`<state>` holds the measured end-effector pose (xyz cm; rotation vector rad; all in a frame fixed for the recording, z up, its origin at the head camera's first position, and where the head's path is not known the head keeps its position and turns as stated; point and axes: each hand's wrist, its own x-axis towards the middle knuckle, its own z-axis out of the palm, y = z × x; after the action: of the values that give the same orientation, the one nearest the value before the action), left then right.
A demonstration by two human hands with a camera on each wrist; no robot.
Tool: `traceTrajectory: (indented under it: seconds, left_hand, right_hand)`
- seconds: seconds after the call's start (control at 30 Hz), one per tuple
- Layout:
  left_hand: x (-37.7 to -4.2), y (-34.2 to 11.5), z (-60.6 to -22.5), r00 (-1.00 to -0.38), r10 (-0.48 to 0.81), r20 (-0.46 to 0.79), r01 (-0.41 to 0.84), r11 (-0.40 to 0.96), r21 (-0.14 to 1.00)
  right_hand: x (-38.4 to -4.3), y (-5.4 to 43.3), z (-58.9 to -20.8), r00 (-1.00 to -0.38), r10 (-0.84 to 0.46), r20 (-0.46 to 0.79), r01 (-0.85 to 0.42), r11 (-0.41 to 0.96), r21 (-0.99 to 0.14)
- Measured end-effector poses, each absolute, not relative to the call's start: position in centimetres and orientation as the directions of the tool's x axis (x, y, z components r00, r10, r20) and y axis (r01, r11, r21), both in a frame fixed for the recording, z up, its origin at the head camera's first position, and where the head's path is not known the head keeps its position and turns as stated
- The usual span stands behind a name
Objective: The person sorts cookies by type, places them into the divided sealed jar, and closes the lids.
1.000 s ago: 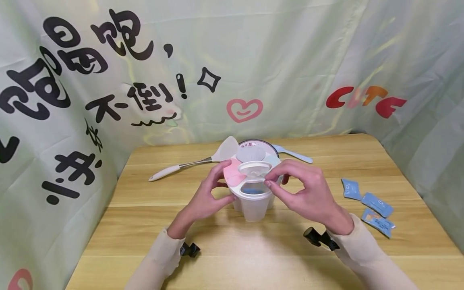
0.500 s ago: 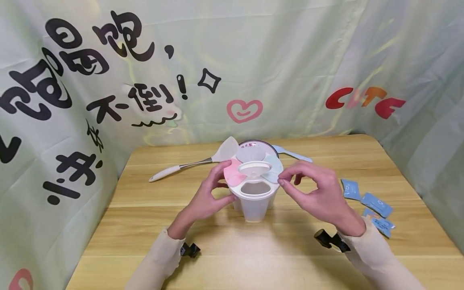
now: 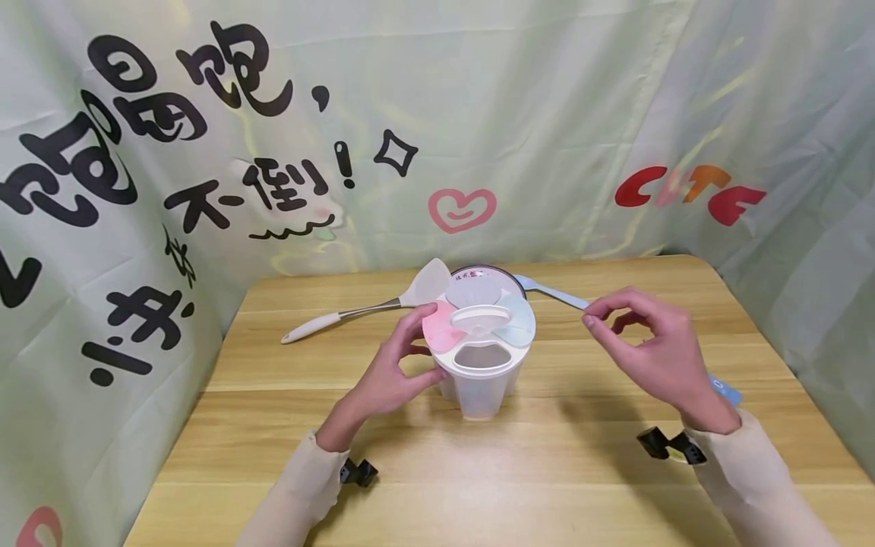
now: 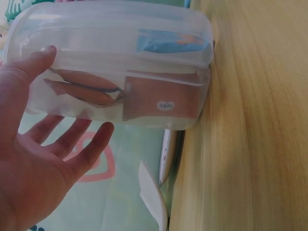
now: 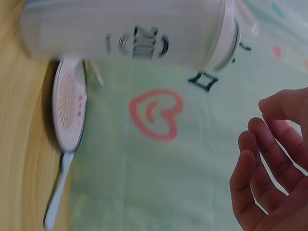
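A clear compartment container (image 3: 481,395) with a petal-coloured top stands mid-table. Its front flip cap (image 3: 481,317) is raised, showing an opening below. My left hand (image 3: 386,372) grips the container's left side, thumb in front and fingers round the side. Through the wall, in the left wrist view, show brown packets (image 4: 163,96) and a blue packet (image 4: 171,42). My right hand (image 3: 645,346) is in the air to the right of the container, thumb and forefinger tips close together, fingers loosely bent, with nothing seen in it. Below its wrist a blue packet (image 3: 726,389) is partly hidden.
A white spatula (image 3: 369,308) lies to the left behind the container. Behind it is a dark-rimmed plate (image 3: 488,273), with a light blue utensil (image 3: 557,294) beside it. A printed curtain (image 3: 547,114) encloses the wooden table (image 3: 478,486).
My right hand has drawn away from the container's opening, moving right until it covers most of the blue packets. The flip cap stays raised. My left hand keeps its place.
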<state>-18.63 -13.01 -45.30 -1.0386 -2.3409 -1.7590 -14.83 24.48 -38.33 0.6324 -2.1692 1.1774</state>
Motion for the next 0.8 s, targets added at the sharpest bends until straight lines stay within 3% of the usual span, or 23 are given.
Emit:
traceTrajectory:
  seconds: [0.4, 0.8]
  left_hand:
    - [-18.6, -13.1, -45.4, -0.780, 0.484, 0.397, 0.518, 0.141, 0.844]
    - [-18.6, -13.0, -45.4, -0.781, 0.482, 0.398, 0.516, 0.139, 0.845]
  right_hand:
    - [-15.2, 29.7, -40.7, -0.880, 0.018, 0.474, -0.348, 0.655, -0.671]
    - [-15.8, 33.5, -43.8, -0.916, -0.054, 0.397, -0.284, 0.788, -0.547]
